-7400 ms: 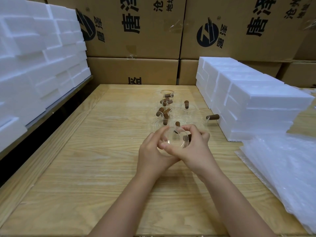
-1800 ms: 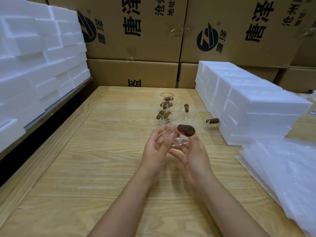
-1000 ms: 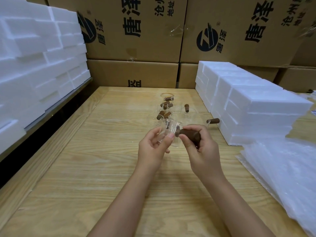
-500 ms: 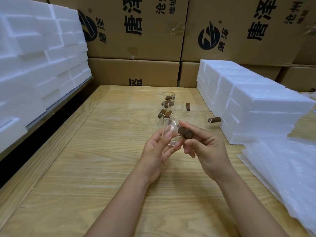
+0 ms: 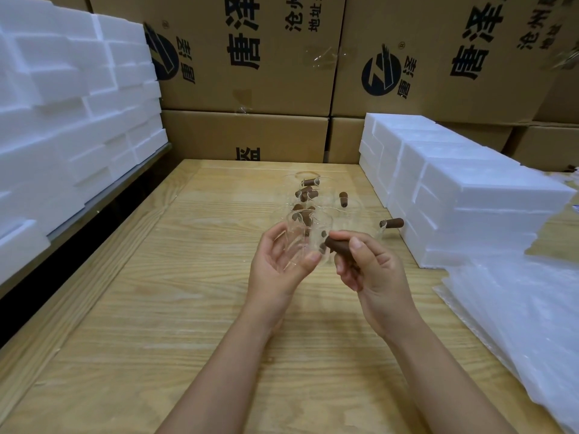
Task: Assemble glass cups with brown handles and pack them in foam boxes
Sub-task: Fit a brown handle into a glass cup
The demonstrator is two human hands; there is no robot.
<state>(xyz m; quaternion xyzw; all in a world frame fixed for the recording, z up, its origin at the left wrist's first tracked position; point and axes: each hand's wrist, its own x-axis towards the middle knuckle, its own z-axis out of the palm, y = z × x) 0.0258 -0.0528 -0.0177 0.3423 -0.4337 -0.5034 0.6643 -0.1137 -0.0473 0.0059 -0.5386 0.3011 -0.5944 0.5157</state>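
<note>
Packing warehouse: stacked cardboard cartons and foam boxes.

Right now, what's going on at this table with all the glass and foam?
A person seems to be fitting a brown handle onto a glass cup. The left hand holds the cup above the wooden table, the right hand pinches the handle at its side. More cups with handles stand behind; white foam boxes are stacked on the right.
</note>
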